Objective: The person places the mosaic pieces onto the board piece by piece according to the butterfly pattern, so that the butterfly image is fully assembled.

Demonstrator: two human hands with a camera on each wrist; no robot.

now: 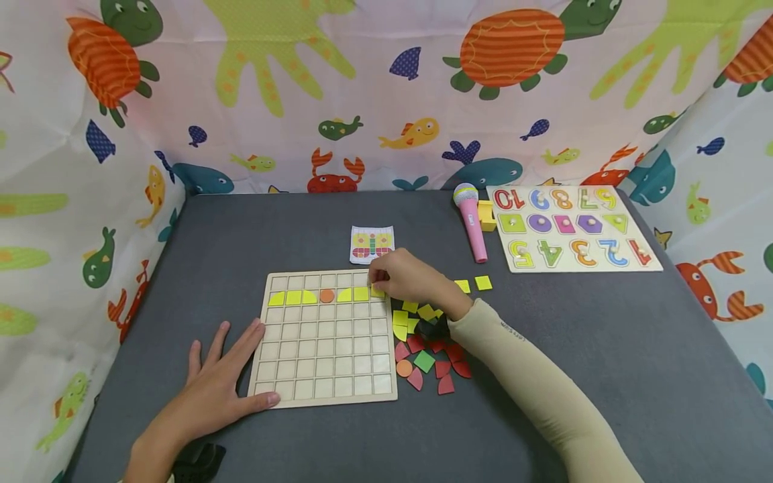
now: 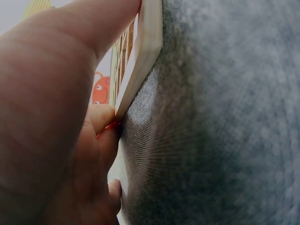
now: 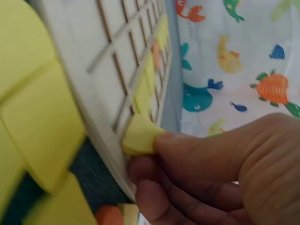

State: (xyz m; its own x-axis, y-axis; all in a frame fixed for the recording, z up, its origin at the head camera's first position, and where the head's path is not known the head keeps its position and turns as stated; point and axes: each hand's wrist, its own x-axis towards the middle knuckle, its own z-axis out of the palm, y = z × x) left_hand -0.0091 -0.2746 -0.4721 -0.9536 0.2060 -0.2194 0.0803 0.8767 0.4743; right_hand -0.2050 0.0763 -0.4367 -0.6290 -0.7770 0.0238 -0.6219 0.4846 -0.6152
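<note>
Left hand, fingers spread, touches the gridded board, which lies between both hands; the right hand pinches a yellow piece at the board's right side, with loose red pieces on that hand's near side.

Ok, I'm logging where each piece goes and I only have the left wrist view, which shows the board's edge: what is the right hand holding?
Observer: The right hand pinches a yellow piece, over the right-hand column of the board as the head view shows it.
Operator: Thanks. My view doesn't show the filled squares; what else is in that row?
Observer: In the head view, an orange round piece sits with three yellow pieces to its left and two yellow pieces to its right, besides the pinched one.
</note>
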